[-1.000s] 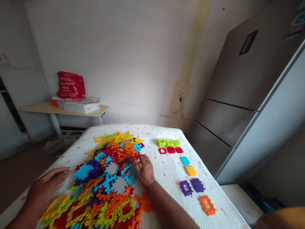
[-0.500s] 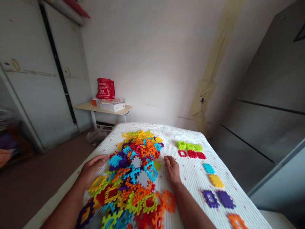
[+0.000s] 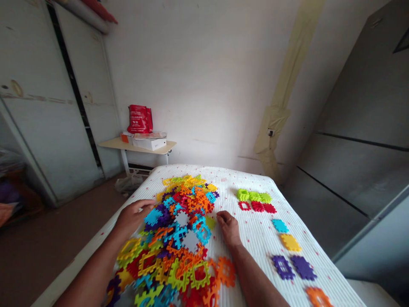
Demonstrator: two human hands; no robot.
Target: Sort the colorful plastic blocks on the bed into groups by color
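A big heap of coloured interlocking plastic tiles (image 3: pixel 182 230) lies on a white ribbed table (image 3: pixel 249 238). My left hand (image 3: pixel 132 215) rests at the heap's left edge, fingers spread over a blue tile. At the right edge of the heap my right hand (image 3: pixel 228 225) lies on the table with its fingers curled inward, beside a yellow-green tile (image 3: pixel 211 221). What it holds, if anything, I cannot make out.
Sorted tiles lie to the right: green ones (image 3: pixel 254 196), red ones (image 3: pixel 257 207), a blue one (image 3: pixel 280 225), a yellow one (image 3: pixel 290 242), purple ones (image 3: pixel 292 267), an orange one (image 3: pixel 318 296). A side table (image 3: pixel 137 146) with a red bag (image 3: pixel 139 119) stands by the wall. A grey cabinet (image 3: pixel 361 140) stands right.
My view has swung left and back. My left hand has slid forward along the heap's left edge. My right hand has pulled out of the heap onto the bare table and curled.
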